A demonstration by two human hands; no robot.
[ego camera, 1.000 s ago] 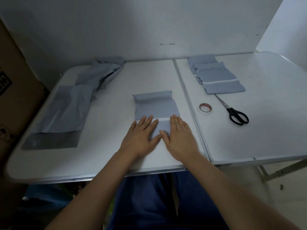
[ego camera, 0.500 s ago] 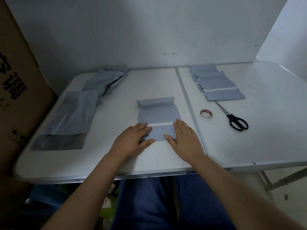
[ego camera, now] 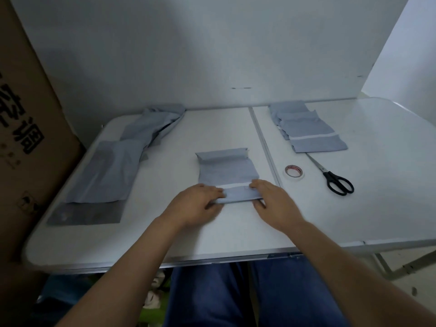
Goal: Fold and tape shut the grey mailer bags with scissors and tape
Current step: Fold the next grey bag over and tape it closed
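Head view, hands [ego camera: 236, 202] pinching mailer bag [ego camera: 227, 172]

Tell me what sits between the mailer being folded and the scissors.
The tape roll lies on the table between the mailer and the scissors, seen in the head view.

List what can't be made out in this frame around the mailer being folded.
Head view only:
- Near corners of the mailer: covered by the left hand and right hand.
- Fingers under the fold: hidden by the flap and the hands' backs.
- Tape roll label: too small.
- Count of folded bags in the stack: overlapped.
- Box print: cut off by the left edge.
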